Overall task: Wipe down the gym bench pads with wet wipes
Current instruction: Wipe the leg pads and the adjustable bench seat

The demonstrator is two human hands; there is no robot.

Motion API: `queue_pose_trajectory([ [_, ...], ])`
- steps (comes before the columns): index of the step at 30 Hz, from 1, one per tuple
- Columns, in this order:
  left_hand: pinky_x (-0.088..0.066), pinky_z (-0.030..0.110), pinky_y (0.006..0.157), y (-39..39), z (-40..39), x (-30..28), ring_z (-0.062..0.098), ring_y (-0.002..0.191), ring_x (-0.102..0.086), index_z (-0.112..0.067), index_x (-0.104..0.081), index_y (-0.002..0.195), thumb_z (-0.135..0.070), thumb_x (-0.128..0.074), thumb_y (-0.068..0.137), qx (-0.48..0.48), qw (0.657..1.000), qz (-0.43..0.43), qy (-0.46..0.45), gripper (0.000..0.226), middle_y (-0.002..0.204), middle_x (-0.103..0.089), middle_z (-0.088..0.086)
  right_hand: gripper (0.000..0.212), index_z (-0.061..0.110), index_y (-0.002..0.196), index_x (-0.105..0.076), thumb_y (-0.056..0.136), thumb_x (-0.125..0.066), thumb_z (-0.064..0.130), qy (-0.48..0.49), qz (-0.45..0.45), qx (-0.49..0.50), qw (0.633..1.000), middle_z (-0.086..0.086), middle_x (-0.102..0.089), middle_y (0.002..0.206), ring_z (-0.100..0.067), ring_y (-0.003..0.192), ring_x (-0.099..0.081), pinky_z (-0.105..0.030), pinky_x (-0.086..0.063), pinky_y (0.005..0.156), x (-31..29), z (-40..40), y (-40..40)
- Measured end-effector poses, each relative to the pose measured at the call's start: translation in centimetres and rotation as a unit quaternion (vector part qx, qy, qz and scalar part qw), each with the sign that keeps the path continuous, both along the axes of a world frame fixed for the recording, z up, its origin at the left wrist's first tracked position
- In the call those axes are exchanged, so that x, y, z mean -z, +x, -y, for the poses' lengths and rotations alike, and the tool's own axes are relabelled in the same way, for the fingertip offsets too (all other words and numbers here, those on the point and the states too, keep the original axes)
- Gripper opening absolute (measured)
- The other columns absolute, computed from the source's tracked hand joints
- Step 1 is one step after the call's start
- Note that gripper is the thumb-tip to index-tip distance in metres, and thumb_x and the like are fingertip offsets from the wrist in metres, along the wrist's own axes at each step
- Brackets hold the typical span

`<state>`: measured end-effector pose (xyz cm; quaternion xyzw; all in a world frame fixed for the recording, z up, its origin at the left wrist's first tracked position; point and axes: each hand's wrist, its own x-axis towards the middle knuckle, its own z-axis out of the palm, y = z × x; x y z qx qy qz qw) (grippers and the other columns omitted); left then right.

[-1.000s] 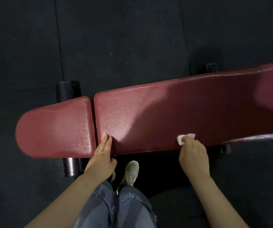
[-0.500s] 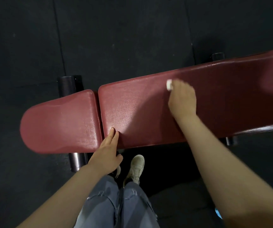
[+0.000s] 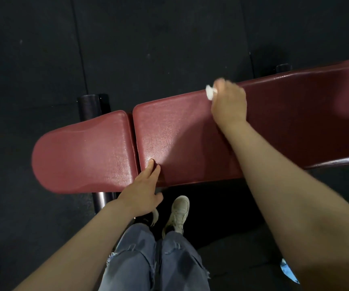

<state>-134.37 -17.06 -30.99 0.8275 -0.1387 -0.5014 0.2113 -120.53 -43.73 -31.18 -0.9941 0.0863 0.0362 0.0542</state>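
Head view puts my right hand (image 3: 229, 102) at the far edge of the long back pad (image 3: 285, 127), fingers closed on a bunched white wet wipe (image 3: 210, 92) that pokes out on the hand's left side and presses on the vinyl. My left hand (image 3: 143, 191) is nearer to me, open and flat, two fingertips (image 3: 151, 163) resting on the near corner of that same pad, just beside the gap that separates it from the short seat pad (image 3: 83, 153). It holds nothing.

What the coming stroke turns on, as I read it: the bench's long axis runs left to right across my view, rising slightly to the right, so unwiped surface lies along that line either side of the wipe. Most of the back pad stretches off to the right; the seat pad lies to the left, closer to my left hand, but the wipe is in the right.

No containers or wipe packet are in sight.
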Motion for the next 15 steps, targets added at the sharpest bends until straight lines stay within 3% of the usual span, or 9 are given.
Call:
queue_pose_trajectory([
  [4, -0.029, 0.038, 0.118, 0.0, 0.0, 0.0, 0.016, 0.152, 0.000, -0.018, 0.005, 0.158, -0.028, -0.050, 0.097, -0.003, 1.000, 0.003, 0.004, 0.083, 0.162, 0.026, -0.005, 0.017, 0.007, 0.103, -0.058, 0.093, -0.047, 0.014, 0.007, -0.003, 0.046, 0.999, -0.015, -0.065, 0.096, -0.038, 0.089, -0.060, -0.043, -0.040, 0.076, 0.7, -1.2, -0.7],
  [8, -0.031, 0.031, 0.115, 0.2, -0.4, -0.1, 0.016, 0.152, -0.003, -0.018, 0.005, 0.158, -0.026, -0.047, 0.099, 0.005, 1.000, 0.014, -0.009, 0.079, 0.161, 0.027, -0.005, 0.026, 0.012, 0.094, -0.067, 0.073, -0.065, -0.004, 0.067, -0.040, 0.046, 0.996, -0.008, -0.069, 0.088, -0.033, 0.080, -0.065, -0.040, -0.049, 0.070, -0.3, -2.2, -15.6],
  [11, -0.031, 0.027, 0.115, 0.2, -1.1, 0.1, 0.014, 0.152, -0.002, -0.018, 0.004, 0.158, -0.024, -0.047, 0.097, 0.033, 0.999, 0.034, -0.012, 0.080, 0.162, 0.025, -0.005, 0.018, 0.013, 0.092, -0.066, 0.081, -0.063, -0.001, 0.067, -0.125, 0.074, 0.987, -0.003, -0.069, 0.084, -0.029, 0.076, -0.066, -0.040, -0.051, 0.069, -1.6, -2.4, -21.9],
  [15, -0.033, 0.027, 0.114, 0.4, -1.4, 0.2, 0.013, 0.152, -0.001, -0.019, 0.005, 0.158, -0.025, -0.048, 0.098, 0.054, 0.998, 0.038, -0.006, 0.081, 0.162, 0.026, -0.004, 0.003, 0.015, 0.087, -0.064, 0.089, -0.063, 0.013, 0.011, -0.026, 0.003, 1.000, -0.007, -0.066, 0.076, -0.034, 0.067, -0.060, -0.039, -0.043, 0.062, -0.5, -2.4, -12.5],
])
